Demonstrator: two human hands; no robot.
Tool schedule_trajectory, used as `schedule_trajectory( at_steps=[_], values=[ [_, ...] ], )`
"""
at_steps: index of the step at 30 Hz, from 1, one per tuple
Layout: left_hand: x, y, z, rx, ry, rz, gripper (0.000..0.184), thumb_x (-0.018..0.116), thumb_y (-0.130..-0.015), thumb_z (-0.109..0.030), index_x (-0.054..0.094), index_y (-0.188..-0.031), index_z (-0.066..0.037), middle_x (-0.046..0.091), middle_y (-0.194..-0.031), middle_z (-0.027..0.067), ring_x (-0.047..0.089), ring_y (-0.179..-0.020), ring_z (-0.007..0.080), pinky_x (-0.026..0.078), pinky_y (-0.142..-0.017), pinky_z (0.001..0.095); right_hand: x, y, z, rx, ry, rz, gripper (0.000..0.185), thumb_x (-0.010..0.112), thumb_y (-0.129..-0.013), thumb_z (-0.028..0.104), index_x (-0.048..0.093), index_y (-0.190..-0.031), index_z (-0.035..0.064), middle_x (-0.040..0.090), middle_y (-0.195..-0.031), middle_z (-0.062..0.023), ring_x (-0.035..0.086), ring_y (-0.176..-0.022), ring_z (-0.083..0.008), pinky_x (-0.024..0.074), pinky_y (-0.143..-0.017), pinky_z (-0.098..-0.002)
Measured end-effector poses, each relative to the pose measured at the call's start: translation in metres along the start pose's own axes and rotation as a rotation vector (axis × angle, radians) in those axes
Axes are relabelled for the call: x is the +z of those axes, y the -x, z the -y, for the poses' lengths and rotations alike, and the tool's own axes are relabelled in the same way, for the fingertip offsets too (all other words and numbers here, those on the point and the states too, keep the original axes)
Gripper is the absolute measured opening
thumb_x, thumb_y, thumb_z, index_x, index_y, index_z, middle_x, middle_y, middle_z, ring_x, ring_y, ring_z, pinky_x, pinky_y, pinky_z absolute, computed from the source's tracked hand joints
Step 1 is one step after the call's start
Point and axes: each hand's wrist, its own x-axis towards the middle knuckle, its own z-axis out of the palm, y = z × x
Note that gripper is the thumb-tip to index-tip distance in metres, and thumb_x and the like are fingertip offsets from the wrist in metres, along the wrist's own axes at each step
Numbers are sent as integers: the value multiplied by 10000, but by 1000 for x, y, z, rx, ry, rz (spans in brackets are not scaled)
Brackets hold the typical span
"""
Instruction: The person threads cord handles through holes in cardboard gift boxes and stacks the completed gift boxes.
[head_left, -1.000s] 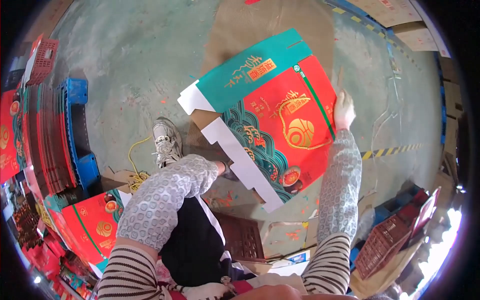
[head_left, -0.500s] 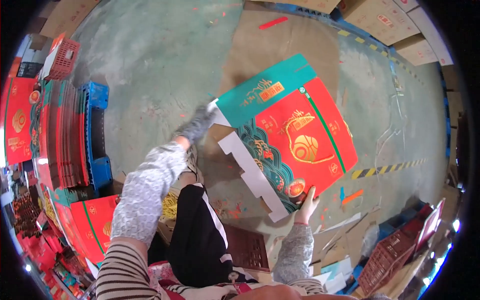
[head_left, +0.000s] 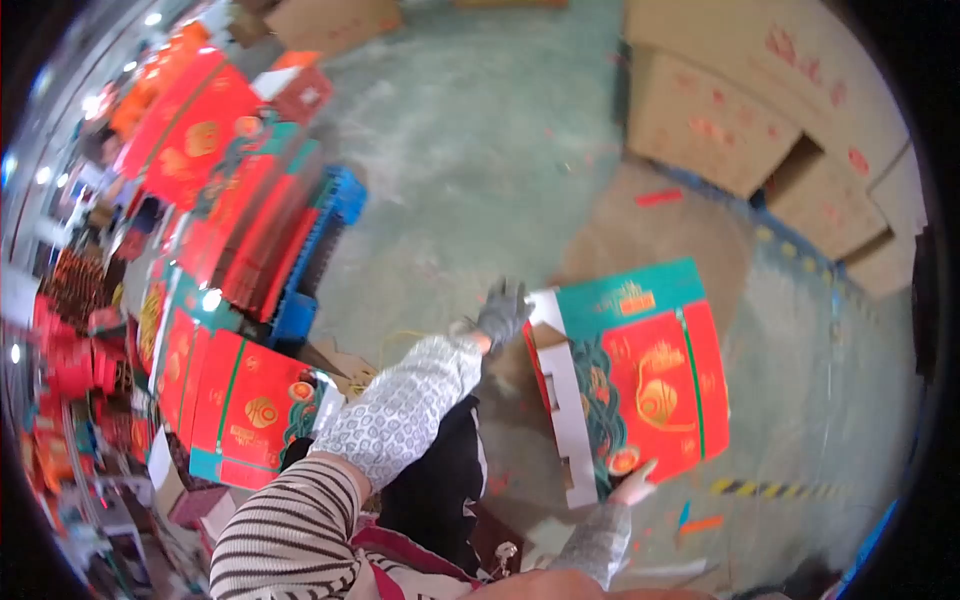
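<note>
A red and green printed carton (head_left: 650, 385), flattened, with white flaps along its left side and a yellow cord handle, lies in front of me. My right hand (head_left: 632, 486) grips its lower edge near the bottom corner. Beside the upper left white flap is my left hand (head_left: 504, 316), in a dark grey glove with its fingers spread; whether a fingertip touches the flap is unclear. Another red carton (head_left: 255, 412) lies to the left of my left forearm.
Red cartons (head_left: 270, 235) are stacked by a blue pallet (head_left: 296, 316) on the left. Large brown boxes (head_left: 700, 125) stand at the upper right. A brown cardboard sheet (head_left: 640, 225) and a red strip (head_left: 659, 198) lie on the floor. Yellow-black tape (head_left: 775, 489) runs at the right.
The view has swung left, bringing more stacked cartons into sight. My right hand has shifted from the carton's right side to its lower edge. My left hand has come to the upper left flap, fingers now spread.
</note>
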Motion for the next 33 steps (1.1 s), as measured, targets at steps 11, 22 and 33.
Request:
schedule_trajectory(
  at_steps=[11,22,33],
  values=[
    [-303,479,87,-889,162,-73,412,612,-779,-300,560,-1110,-61,580,-1065,192,536,-1022,384,440,-865,451,-67,151,132,-431,536,351,550,580,-858,383,466,-1207,-26,502,-1158,-259,521,-1050,-405,458,-905,-434],
    [-342,652,42,-716,237,184,440,600,-785,-376,589,-1104,-73,577,-1053,195,561,-967,364,461,-827,442,-64,345,252,-941,-43,892,482,608,-823,150,437,-1207,-88,461,-1220,-268,438,-1142,-391,337,-1000,-424],
    [-258,726,28,-646,381,372,319,530,-787,-339,670,-952,-105,652,-911,176,633,-833,337,505,-725,431,-125,516,349,-1305,-310,965,467,593,-859,175,435,-1248,-30,419,-1325,-206,384,-1252,-315,268,-1058,-358]
  ],
)
